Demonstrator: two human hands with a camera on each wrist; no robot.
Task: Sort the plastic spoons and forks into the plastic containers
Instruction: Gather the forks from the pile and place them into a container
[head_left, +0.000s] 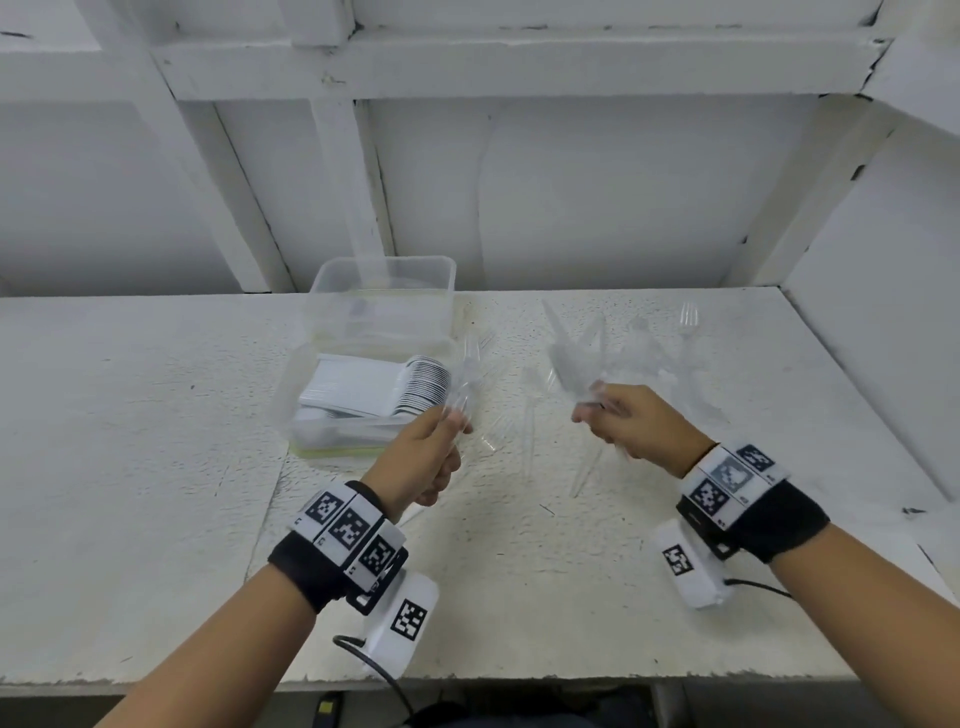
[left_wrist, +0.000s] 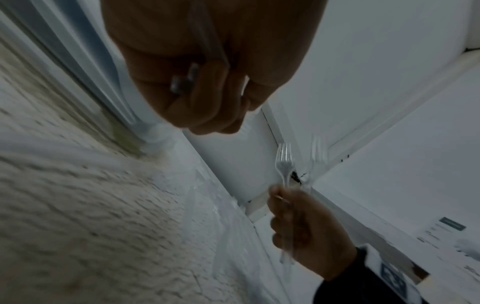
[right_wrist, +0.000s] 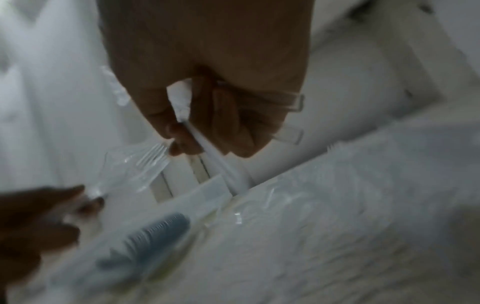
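Both hands are up off the white table at centre frame, each gripping a small bunch of clear forks by the handles with tines pointing up and away, a hold that looks meant to gather a batch before dropping it in. The left hand has its forks fisted right beside the near container, already lined with stacked white spoons, with the far container behind it. The right hand, well apart at centre right, clamps its forks above the loose cutlery pile, wrist cocked inward.
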